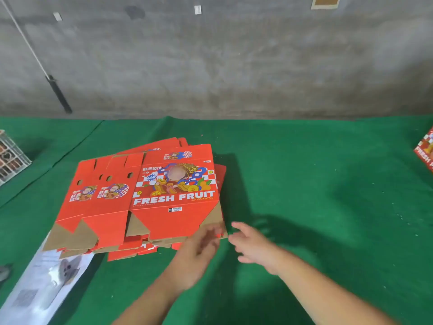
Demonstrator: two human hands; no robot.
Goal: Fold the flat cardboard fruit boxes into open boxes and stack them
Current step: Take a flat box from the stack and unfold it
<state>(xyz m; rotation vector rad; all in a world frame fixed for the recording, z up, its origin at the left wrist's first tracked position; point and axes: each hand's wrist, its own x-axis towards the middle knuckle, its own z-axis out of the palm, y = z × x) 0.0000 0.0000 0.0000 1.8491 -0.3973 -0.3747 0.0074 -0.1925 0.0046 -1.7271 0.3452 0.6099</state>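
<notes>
You are at the pick-up step: the pile of flat boxes (140, 202) lies on the green cloth (328, 184) to the left of centre, its members fanned out unevenly, and the top flat box (178, 195), the one reading FRESH FRUIT, sits with its brown-edged near corner turned toward you. Your left hand (199, 252) reaches that near right corner with fingers loosely extended; motion blur hides whether the fingertips rest on the cardboard or only overlap it, and no pinch shows. Your right hand (254, 246) hovers just beside the same corner, above the cloth, fingers spread and relaxed, holding nothing and apparently touching nothing. Judged from this layout, no box is yet being folded here. The next move calls for separating the top sheet alone from those beneath, probably by lifting at this exposed corner, then bringing it over bare cloth where the sides can be pushed open. At the far right edge a folded red box (427, 151) shows partly, which suggests the stacking place, though too little is visible to be sure.
</notes>
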